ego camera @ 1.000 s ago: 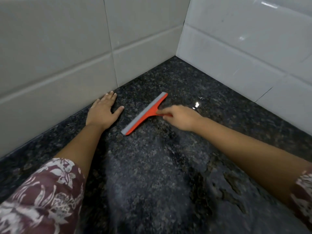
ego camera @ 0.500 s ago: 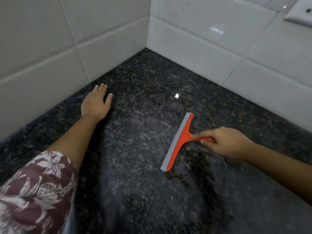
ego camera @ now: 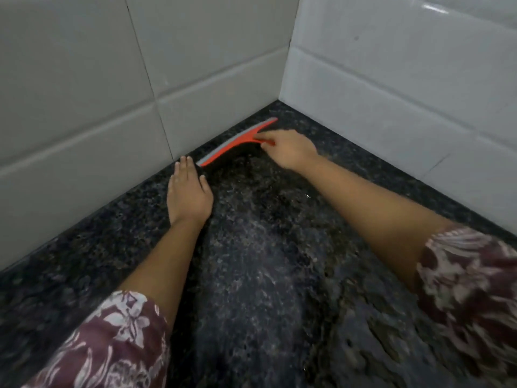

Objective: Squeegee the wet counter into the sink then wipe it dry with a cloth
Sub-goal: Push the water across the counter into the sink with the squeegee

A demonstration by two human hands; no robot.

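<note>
An orange squeegee [ego camera: 237, 142] with a grey blade lies against the foot of the left tiled wall, close to the corner, on the dark speckled granite counter [ego camera: 265, 261]. My right hand [ego camera: 288, 151] grips its short handle. My left hand [ego camera: 188, 191] rests flat on the counter, fingers together, its fingertips almost at the near end of the blade. The counter looks wet, with water film and streaks in the near right part. No sink or cloth is in view.
Grey-white tiled walls [ego camera: 84, 93] on the left and white tiled walls [ego camera: 405, 79] on the right meet in a corner behind the squeegee. Patterned maroon sleeves [ego camera: 112, 345] cover my upper arms.
My right hand has carried the squeegee from mid-counter back to the foot of the left wall near the corner. My left hand stays flat on the counter.
</note>
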